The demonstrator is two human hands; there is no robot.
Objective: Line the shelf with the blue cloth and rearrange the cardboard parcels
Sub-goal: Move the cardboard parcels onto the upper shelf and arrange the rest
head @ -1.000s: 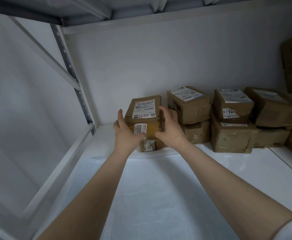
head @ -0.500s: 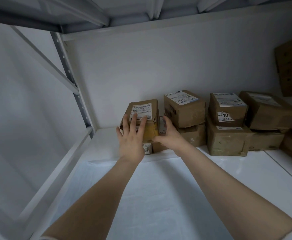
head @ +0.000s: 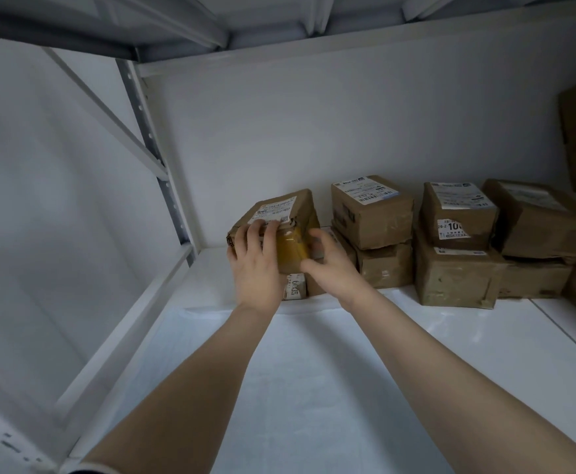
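Cardboard parcels step in hand — the pale blue cloth (head: 314,388) already lies flat over the front of the white metal shelf (head: 485,323), its far edge just short of the boxes. Left hand (head: 257,265) is spread flat on the front face of the top brown cardboard parcel with the white label (head: 279,213), which sits tilted on a lower brown parcel marked 6005 (head: 295,285) at the back left. Right hand (head: 331,265) is open, fingers loosely curled, close beside the parcel's right side; contact unclear. More brown parcels (head: 450,241) are stacked to the right against the wall. Next move likely needs both palms clamping the sides — then squaring it up or lifting.
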